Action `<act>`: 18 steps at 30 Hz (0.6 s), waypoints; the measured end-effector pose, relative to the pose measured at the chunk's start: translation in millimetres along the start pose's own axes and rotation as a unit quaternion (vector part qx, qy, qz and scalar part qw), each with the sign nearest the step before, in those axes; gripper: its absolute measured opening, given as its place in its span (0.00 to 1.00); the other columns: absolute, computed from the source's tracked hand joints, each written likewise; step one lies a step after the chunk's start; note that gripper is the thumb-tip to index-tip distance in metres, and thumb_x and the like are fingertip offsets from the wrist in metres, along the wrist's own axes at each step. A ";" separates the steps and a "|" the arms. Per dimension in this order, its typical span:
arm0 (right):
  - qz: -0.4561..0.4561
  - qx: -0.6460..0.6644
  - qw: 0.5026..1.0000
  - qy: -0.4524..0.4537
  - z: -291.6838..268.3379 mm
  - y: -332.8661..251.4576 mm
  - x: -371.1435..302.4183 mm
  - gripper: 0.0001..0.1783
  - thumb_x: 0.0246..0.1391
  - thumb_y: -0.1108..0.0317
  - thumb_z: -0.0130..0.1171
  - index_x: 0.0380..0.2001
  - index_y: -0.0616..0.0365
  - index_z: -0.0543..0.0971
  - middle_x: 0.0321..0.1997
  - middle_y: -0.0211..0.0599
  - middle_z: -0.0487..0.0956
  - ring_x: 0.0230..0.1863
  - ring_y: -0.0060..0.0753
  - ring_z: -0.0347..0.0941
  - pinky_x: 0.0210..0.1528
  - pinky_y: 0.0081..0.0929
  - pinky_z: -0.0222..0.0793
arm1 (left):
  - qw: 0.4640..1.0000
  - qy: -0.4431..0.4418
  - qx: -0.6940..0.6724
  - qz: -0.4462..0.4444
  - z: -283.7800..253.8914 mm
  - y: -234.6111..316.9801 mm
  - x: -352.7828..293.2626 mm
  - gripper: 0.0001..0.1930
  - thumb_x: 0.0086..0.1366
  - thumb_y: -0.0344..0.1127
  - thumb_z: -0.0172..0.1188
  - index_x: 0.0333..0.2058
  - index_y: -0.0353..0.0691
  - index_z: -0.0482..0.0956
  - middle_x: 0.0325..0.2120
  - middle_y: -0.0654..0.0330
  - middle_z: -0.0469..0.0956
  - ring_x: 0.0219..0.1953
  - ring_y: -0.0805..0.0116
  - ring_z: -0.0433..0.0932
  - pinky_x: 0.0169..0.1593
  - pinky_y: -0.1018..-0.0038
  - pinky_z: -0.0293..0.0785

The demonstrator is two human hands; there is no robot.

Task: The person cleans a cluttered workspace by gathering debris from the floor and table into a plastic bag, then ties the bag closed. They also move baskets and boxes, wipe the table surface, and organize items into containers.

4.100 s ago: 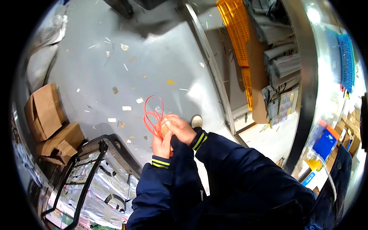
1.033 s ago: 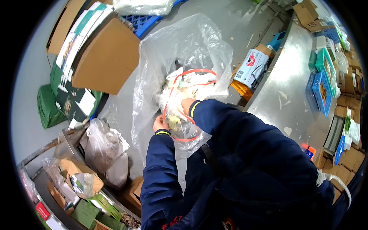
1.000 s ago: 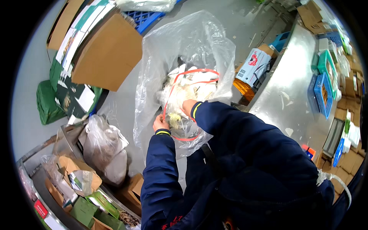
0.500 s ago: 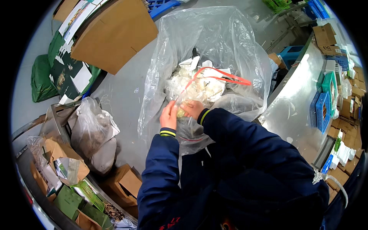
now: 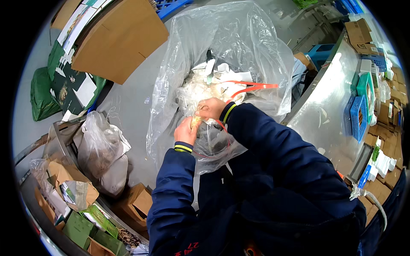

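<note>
A large clear plastic bag (image 5: 252, 34) stands wide open in front of me, with crumpled clear film and white scraps (image 5: 188, 96) inside. Over its near side, my left hand (image 5: 185, 131) is closed on a small yellowish crumpled piece (image 5: 196, 121) whose kind I cannot make out. My right hand (image 5: 211, 109) is closed at the far end of that piece, fingertips almost against the left ones; what exactly it grips is hidden. A flat red strap (image 5: 258, 86) lies over the scraps, passes behind the right wrist and curves down the bag's near side.
Brown cardboard (image 5: 121, 42) stands at the far left, near a green sack (image 5: 45, 94). Beside the left metal frame sits a filled clear bag (image 5: 100, 143). A metal table (image 5: 324, 111) runs along the right, with blue baskets (image 5: 358, 117) and boxes beyond it.
Both hands have shifted slightly left; the right has moved up over the scraps. The red strap now runs behind the right wrist, and its loop has flattened. The whole view has shifted a little.
</note>
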State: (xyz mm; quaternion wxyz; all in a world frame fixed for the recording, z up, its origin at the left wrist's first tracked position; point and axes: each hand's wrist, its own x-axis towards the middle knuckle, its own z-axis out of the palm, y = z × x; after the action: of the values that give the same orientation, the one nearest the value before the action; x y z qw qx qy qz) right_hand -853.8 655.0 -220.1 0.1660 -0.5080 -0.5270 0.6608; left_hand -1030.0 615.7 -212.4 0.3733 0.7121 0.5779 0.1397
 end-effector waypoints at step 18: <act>0.035 -0.131 0.977 0.163 63.0 85.2 -46.0 0.07 0.46 0.65 0.49 0.28 0.55 0.72 0.23 0.38 0.74 0.28 0.39 0.72 0.30 0.29 0.67 | 0.704 -0.148 -0.607 -0.336 83.5 -42.6 -3.2 0.13 0.59 0.40 0.48 0.36 0.35 0.70 0.25 0.58 0.74 0.20 0.74 0.71 0.22 0.84 0.66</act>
State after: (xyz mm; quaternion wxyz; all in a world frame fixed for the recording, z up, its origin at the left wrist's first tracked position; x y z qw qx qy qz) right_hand -860.5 553.9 -275.5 0.1589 -0.6442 -0.5568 0.4998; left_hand -1008.9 584.1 -298.1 0.8281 0.1015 0.5061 0.2186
